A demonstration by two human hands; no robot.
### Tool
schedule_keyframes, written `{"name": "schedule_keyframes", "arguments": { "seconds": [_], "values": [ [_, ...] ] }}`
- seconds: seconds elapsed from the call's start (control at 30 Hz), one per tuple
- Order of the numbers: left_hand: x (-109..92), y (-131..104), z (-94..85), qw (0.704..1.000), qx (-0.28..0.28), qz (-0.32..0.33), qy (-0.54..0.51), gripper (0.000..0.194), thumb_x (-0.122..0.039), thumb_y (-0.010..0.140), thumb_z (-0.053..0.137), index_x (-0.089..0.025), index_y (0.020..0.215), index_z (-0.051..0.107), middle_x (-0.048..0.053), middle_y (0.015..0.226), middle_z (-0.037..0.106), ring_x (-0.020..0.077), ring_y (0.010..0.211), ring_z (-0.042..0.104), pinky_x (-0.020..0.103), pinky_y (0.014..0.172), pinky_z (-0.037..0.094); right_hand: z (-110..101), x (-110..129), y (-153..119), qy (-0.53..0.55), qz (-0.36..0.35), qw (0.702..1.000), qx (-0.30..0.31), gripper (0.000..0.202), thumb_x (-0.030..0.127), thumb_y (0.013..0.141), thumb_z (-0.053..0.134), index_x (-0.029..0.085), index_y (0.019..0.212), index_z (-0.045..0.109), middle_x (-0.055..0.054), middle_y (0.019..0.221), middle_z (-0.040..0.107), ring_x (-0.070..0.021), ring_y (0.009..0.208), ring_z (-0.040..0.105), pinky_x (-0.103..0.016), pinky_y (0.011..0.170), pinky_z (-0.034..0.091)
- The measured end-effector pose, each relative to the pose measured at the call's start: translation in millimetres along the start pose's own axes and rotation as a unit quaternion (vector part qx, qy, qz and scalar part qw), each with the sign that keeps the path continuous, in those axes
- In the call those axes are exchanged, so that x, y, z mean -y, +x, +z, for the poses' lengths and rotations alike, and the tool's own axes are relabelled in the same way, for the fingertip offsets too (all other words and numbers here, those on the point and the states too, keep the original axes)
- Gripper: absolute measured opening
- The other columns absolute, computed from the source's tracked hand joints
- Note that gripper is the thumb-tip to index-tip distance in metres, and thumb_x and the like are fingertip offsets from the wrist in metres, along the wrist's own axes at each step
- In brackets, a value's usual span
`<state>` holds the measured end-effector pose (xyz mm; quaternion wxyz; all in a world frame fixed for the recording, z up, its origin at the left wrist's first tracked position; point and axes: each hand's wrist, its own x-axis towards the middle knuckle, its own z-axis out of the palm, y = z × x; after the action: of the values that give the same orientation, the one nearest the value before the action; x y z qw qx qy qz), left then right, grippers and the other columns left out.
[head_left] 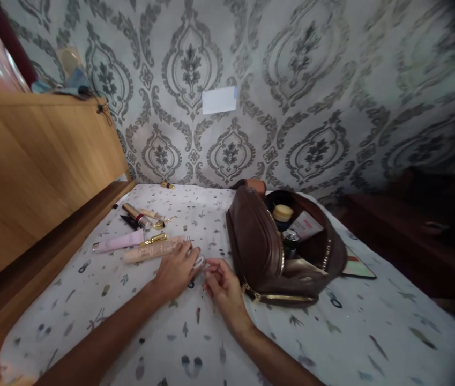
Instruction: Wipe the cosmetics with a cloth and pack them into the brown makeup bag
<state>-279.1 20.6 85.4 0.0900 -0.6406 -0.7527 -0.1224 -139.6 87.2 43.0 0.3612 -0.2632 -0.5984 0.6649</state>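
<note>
My left hand point(176, 269) is closed around a small whitish, rounded thing point(199, 261), partly hidden by the fingers. My right hand point(225, 289) is just beside it, with fingers curled and tips together close to the whitish thing; what they pinch, if anything, is too small to tell. Under and behind the left hand lie a beige tube point(142, 254), a gold tube point(154, 239) and a pale pink tube point(118, 242). Right of my hands stands an unzipped brown bag point(251, 230), holding a yellow-lidded jar point(282, 213) and a white packet point(305, 225).
Several cosmetics, among them a gold and red tube point(136, 216) and a dark pencil-like item point(129, 222), lie on the patterned sheet point(195, 332). A wooden panel point(42, 166) borders the left, a papered wall point(251, 134) the back. A flat card-like thing point(358, 264) lies behind the bag.
</note>
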Motion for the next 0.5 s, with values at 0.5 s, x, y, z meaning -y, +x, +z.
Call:
{"name": "schedule_keyframes", "arguments": {
  "seconds": [0.5],
  "values": [
    [-29,-14,-15.9,0.976,-0.082,-0.017,-0.203,0.033,-0.053,0.094,0.036,-0.025,0.093,0.055,0.002,0.082,0.066,0.0246,0.078,0.067,0.035,0.069,0.049,5,20,-12,-0.237,-0.106,0.965,0.035,0.041,0.01,0.064,0.069,0.019,0.104,0.067,-0.002,0.091,0.065,-0.0196,0.083,0.061,-0.03,0.08,0.051]
  ]
}}
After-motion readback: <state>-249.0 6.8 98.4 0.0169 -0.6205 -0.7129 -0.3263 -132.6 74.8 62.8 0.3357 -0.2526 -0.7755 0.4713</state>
